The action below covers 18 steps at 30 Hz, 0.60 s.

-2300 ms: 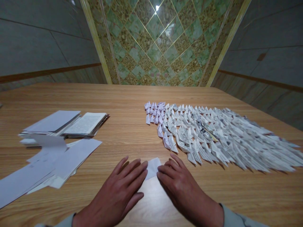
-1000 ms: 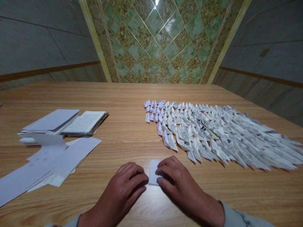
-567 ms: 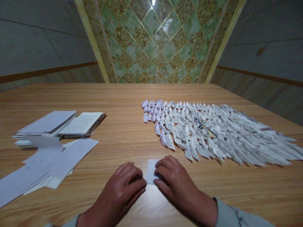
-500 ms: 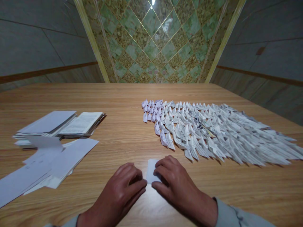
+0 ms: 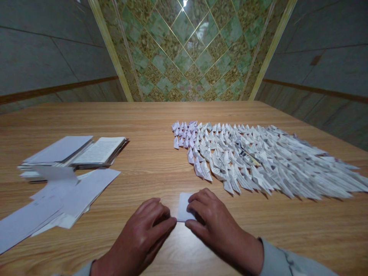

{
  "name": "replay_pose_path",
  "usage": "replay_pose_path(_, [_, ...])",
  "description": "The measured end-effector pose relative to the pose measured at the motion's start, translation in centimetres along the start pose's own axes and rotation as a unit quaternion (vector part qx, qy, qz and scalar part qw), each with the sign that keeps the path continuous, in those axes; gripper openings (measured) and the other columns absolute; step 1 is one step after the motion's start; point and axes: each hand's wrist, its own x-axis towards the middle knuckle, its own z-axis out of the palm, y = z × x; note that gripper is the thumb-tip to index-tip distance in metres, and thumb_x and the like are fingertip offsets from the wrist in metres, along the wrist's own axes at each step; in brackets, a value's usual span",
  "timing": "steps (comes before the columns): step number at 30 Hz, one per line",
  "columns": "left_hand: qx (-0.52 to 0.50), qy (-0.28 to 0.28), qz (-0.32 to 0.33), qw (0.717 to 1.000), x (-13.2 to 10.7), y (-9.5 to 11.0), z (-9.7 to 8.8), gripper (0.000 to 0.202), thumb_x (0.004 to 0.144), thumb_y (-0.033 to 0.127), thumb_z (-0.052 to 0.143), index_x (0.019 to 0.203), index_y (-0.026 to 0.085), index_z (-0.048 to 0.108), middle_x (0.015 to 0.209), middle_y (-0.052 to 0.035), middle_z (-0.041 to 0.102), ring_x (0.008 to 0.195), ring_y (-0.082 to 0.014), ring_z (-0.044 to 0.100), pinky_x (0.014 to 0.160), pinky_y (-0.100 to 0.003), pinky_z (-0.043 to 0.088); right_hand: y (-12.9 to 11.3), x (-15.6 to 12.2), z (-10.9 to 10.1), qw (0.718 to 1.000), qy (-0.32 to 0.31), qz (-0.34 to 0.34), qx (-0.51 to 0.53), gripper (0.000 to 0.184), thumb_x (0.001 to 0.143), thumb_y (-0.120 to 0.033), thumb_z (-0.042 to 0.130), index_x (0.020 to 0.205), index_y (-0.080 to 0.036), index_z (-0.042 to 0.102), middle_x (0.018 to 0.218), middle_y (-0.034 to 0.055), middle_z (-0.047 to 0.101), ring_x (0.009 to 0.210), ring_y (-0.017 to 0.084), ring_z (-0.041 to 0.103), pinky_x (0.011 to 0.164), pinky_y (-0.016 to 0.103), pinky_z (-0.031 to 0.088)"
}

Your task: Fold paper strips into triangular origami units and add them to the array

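Observation:
A small white folded paper (image 5: 184,207) lies flat on the wooden table (image 5: 161,180) between my hands. My right hand (image 5: 215,226) presses its fingers over the paper's right side. My left hand (image 5: 138,234) is curled, its fingertips at the paper's lower left corner. Whether those fingers pinch the paper is hidden. Beyond the paper, several rows of small folded paper boats (image 5: 258,161) cover the table's right half, their nearest points a short way from my right fingers.
Left of my hands lie stacks of printed paper (image 5: 97,151) and loose white sheets (image 5: 71,195), some hanging over the table's left edge. The boats reach the table's right edge. Tiled walls rise behind the far edge.
My hands have moved from lying spread beside the paper to curling in on it. The paper has turned from tilted to nearly square with the table.

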Motion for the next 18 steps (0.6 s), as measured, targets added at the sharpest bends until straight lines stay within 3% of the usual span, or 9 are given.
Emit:
replay_pose_path(9, [0.001,0.001,-0.002,1.000,0.1,-0.1,0.6,0.018,0.097,0.009,0.054,0.105,0.020,0.067,0.083,-0.0040,0.063,0.073,-0.0185,0.054,0.081,-0.040,0.049,0.1,0.0,-0.6,0.997,0.000,0.018,0.070,0.017,0.082,-0.007,0.076,0.092,-0.018,0.068,0.098,0.0053,0.068,0.099,0.023,0.057,0.086,0.034,0.047])
replay_pose_path(12, [0.003,-0.003,-0.004,1.000,0.5,0.1,0.7,0.015,0.098,0.010,0.056,0.104,0.019,0.067,0.082,-0.0045,0.063,0.073,-0.0192,0.054,0.073,-0.036,0.047,0.3,0.0,-0.4,0.998,0.005,0.010,0.059,0.017,0.085,-0.001,0.067,0.088,-0.017,0.065,0.095,0.0056,0.068,0.095,0.023,0.057,0.085,0.034,0.045])
replay_pose_path(18, [0.004,0.009,0.001,1.000,2.3,0.4,1.1,0.014,0.100,0.017,0.055,0.109,0.018,0.066,0.092,-0.0080,0.068,0.079,-0.0217,0.057,0.070,-0.035,0.045,-0.4,0.2,-0.6,0.992,0.056,0.050,0.100,0.018,0.086,-0.001,0.064,0.083,-0.018,0.064,0.083,0.0019,0.066,0.082,0.019,0.059,0.072,0.029,0.044])
